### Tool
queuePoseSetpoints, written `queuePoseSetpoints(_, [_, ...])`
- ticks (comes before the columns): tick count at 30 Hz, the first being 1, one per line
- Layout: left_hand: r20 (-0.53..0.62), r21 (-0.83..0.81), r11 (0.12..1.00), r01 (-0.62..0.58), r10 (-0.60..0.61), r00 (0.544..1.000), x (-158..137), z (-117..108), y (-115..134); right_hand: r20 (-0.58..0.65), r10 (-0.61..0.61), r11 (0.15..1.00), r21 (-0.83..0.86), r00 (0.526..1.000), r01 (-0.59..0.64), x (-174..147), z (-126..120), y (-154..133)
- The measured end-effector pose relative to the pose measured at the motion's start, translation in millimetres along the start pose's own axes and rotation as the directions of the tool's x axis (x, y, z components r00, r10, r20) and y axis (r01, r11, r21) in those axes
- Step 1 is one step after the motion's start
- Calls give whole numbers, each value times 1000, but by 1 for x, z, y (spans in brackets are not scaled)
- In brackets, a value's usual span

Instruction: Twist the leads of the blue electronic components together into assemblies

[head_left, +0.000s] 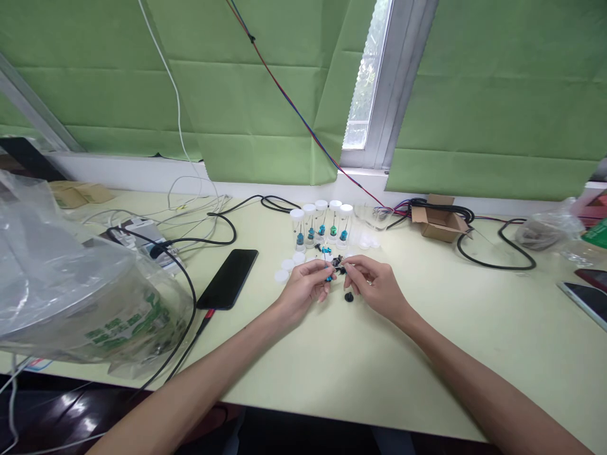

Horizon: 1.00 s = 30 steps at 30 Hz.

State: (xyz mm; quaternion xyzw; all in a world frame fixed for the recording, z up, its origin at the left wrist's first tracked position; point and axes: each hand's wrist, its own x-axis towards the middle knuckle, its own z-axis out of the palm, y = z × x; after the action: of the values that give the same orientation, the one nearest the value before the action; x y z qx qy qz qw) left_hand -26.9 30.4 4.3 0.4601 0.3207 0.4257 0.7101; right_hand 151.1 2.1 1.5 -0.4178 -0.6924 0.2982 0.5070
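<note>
Vials behind hands; phone left; box right.

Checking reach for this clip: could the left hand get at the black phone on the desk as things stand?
Probably yes. The phone lies flat just beside the left hand, nothing between them, though that hand pinches a small blue part.

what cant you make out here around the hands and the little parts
- Head view: the small part pinched between the left hand and right hand is too small to identify, and fingers cover most of it.
- What sits inside the vials: blue and green bits, too small to name.
- Phone at the right: cut off by the frame edge.
- Contents of the plastic bag: blurred by glare and folds.
</note>
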Motion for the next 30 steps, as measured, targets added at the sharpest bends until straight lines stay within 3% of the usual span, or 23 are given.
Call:
queuePoseSetpoints(12, [37,24,999,-28,27,999,0,0,0,35,69,991,113,997,-72,1,0,2])
queuePoseSetpoints(30, [53,105,993,-49,44,998,-1,-1,-2,13,46,991,127,999,-48,1,1,2])
